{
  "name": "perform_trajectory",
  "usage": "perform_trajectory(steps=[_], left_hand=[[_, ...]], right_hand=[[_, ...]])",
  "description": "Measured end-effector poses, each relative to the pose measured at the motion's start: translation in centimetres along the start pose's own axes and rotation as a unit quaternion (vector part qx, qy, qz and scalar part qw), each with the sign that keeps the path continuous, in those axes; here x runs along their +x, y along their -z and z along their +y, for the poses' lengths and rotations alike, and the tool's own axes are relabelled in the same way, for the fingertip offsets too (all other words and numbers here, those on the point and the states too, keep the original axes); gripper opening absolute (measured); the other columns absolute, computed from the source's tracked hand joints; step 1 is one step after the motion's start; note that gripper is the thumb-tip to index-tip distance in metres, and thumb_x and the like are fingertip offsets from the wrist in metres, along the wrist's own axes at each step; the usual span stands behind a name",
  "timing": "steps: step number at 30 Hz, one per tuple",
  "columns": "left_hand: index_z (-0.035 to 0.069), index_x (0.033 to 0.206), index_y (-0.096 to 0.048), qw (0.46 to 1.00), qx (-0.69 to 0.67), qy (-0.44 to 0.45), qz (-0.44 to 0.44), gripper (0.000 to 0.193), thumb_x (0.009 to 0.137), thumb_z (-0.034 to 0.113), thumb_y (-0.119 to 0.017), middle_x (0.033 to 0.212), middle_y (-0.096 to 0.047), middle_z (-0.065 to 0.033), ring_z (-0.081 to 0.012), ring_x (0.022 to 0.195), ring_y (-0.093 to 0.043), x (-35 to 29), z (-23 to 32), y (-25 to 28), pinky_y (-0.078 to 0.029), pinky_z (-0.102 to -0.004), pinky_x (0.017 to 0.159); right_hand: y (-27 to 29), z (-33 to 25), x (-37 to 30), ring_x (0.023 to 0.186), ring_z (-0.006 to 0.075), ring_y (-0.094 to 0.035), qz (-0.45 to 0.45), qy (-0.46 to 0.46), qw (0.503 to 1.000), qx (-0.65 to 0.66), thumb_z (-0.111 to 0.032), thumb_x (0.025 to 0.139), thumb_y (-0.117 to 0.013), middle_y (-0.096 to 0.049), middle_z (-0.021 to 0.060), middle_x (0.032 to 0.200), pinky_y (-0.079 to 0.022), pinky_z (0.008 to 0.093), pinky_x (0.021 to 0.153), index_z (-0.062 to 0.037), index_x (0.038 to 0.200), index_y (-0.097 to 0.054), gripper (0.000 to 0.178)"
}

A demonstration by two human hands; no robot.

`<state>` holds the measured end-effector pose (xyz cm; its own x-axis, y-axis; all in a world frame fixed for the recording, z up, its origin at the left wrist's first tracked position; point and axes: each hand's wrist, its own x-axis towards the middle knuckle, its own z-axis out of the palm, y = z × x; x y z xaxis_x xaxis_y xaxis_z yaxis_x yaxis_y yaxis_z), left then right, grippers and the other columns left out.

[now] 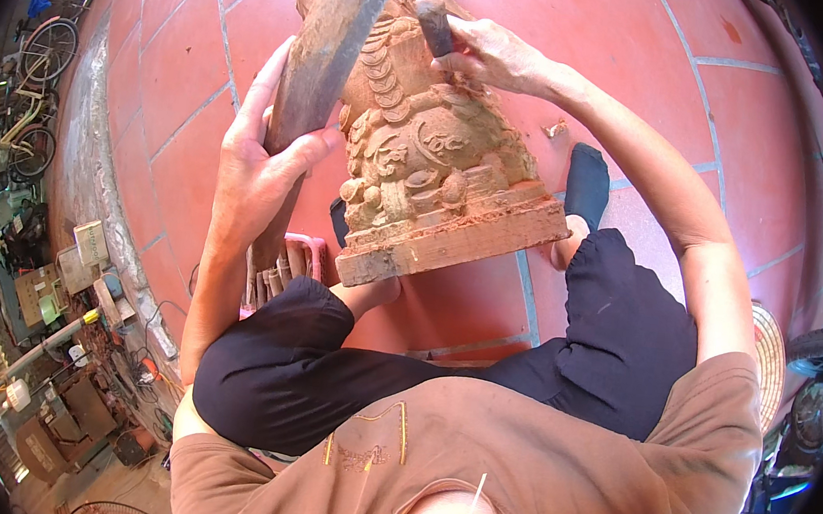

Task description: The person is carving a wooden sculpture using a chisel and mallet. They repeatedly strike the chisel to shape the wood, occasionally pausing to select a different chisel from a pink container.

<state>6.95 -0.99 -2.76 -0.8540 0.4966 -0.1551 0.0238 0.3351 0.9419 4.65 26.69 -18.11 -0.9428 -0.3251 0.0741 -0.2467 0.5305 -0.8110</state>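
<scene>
Timber bar fills closed left grip; dark tool, closed right grip.

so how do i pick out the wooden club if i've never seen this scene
Against the red tiled floor, find the big carved piece in front of the person. To its left, the left hand grips the wooden club. It is long and plain, unlike the ornate carved piece or the short dark tool in the right hand.

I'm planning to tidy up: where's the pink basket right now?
The pink basket is left of centre in the head view, just beyond the left knee and left of the carving.
</scene>
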Motion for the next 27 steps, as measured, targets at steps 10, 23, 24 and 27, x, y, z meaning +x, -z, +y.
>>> perform_trajectory(steps=[10, 23, 24, 27], left_hand=[[0.006, 0.148, -0.035, 0.998, 0.052, -0.03, 0.002, 0.078, 0.08, 0.001, -0.072, 0.131, -0.059, -0.0155, -0.0194, 0.115, -0.059, 0.5, -1.0, 0.4, -0.046, -0.0337, 0.099], [0.003, 0.147, -0.037, 0.996, 0.088, -0.017, -0.015, 0.076, 0.08, 0.001, -0.072, 0.129, -0.06, -0.0157, -0.0203, 0.118, -0.057, 0.1, -2.0, 1.8, -0.045, -0.0341, 0.101], [0.002, 0.147, -0.037, 0.996, 0.084, -0.014, -0.012, 0.076, 0.08, 0.001, -0.072, 0.13, -0.059, -0.0154, -0.0202, 0.119, -0.057, 0.1, -1.9, 1.8, -0.045, -0.0338, 0.101], [0.001, 0.147, -0.036, 0.998, 0.069, -0.001, -0.006, 0.075, 0.08, -0.001, -0.071, 0.131, -0.057, -0.0149, -0.0198, 0.119, -0.056, 0.2, -1.3, 1.6, -0.044, -0.0332, 0.102]], right_hand=[[-0.1, -0.3, 0.5, 0.074, 0.0397, -0.06, 0.019, 0.08, 0.995, -0.053, -0.031, 0.093, -0.062, -0.059, 0.0216, 0.075, -0.046, 0.0457, 0.067, -0.0014, 0.1, -0.05, 0.033], [1.4, -0.3, -0.3, 0.088, 0.0173, -0.062, -0.011, -0.012, 0.997, 0.077, -0.024, 0.093, -0.065, -0.067, 0.0104, 0.093, -0.051, 0.0349, 0.085, -0.0014, 0.111, -0.06, 0.029], [1.5, -0.2, -0.2, 0.088, 0.0171, -0.062, -0.004, -0.013, 0.995, 0.1, -0.023, 0.094, -0.065, -0.067, 0.0099, 0.093, -0.051, 0.0349, 0.086, -0.0015, 0.111, -0.059, 0.028], [1.7, 0.8, 0.4, 0.087, 0.0157, -0.062, 0.024, -0.021, 0.993, 0.11, -0.021, 0.095, -0.063, -0.066, 0.0081, 0.094, -0.05, 0.0338, 0.087, -0.0017, 0.112, -0.059, 0.026]])
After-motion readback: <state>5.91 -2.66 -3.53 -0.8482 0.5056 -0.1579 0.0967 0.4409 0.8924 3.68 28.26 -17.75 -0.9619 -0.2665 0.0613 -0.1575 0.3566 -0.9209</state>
